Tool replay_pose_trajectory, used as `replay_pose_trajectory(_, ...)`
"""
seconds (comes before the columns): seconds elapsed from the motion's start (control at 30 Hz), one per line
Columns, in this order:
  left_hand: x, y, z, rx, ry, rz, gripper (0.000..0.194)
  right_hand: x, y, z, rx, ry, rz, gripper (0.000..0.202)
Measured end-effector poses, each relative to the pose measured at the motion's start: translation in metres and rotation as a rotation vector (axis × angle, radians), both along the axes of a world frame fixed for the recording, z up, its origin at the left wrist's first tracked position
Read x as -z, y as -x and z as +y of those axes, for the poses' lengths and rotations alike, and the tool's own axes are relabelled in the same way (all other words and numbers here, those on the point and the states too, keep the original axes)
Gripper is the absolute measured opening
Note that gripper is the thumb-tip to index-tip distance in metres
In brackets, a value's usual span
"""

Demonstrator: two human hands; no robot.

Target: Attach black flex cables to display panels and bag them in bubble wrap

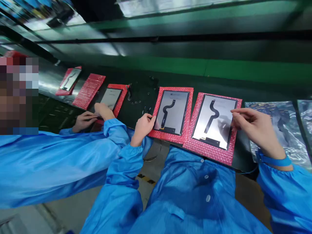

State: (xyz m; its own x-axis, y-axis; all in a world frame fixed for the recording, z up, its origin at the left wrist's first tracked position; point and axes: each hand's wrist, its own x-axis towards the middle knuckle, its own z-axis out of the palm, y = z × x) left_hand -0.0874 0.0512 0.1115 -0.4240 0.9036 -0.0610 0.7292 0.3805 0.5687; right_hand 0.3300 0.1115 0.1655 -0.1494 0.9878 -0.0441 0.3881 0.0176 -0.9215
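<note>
Two display panels lie face down on pink bubble-wrap bags in front of me, each with a dark curved flex cable on its silver back. At the left display panel (179,112), my left hand (143,127) is closed on the lower left edge of its bubble-wrap bag (165,136). Its flex cable (166,113) reaches a connector near the lower edge. Over the right edge of the right display panel (221,125) is my right hand (255,128), thumb and forefinger pinched together. Whatever sits between those fingertips, if anything, is too small to make out. The second flex cable (212,117) lies across this panel.
Loose flex cables (129,93) and small scraps lie on the dark bench. Clear plastic bags (280,130) are at the right. A co-worker's hands (95,117) work at another display panel (110,97) to my left, beside a pink bubble-wrap bag (89,91).
</note>
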Motion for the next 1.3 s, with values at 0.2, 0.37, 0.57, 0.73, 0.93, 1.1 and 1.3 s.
replay_pose_trajectory(0.2,0.000,0.014,0.025,0.061,0.071,-0.174,0.021,0.056,-0.038,0.016,0.088,0.104,0.075,0.042)
replay_pose_trajectory(0.37,-0.003,0.017,0.024,0.015,-0.002,-0.260,0.024,0.075,-0.028,0.012,0.003,0.031,-0.053,0.037)
replay_pose_trajectory(0.57,-0.002,0.018,0.025,-0.082,-0.017,-0.363,0.036,0.068,-0.010,0.007,-0.079,-0.063,-0.230,0.037)
replay_pose_trajectory(0.73,-0.001,0.016,0.035,-0.050,0.024,-0.385,0.049,0.065,-0.006,0.008,-0.052,-0.062,-0.245,0.040)
replay_pose_trajectory(0.93,0.003,0.019,0.041,-0.003,-0.004,-0.279,0.035,0.067,-0.008,0.015,0.002,-0.041,-0.229,0.034)
replay_pose_trajectory(1.1,0.009,0.024,0.040,0.009,-0.044,-0.190,0.028,0.066,-0.009,0.017,0.041,0.004,-0.215,0.026)
replay_pose_trajectory(1.3,0.008,0.031,0.042,0.043,0.029,-0.212,0.042,0.067,-0.012,0.025,-0.011,-0.003,-0.248,0.022)
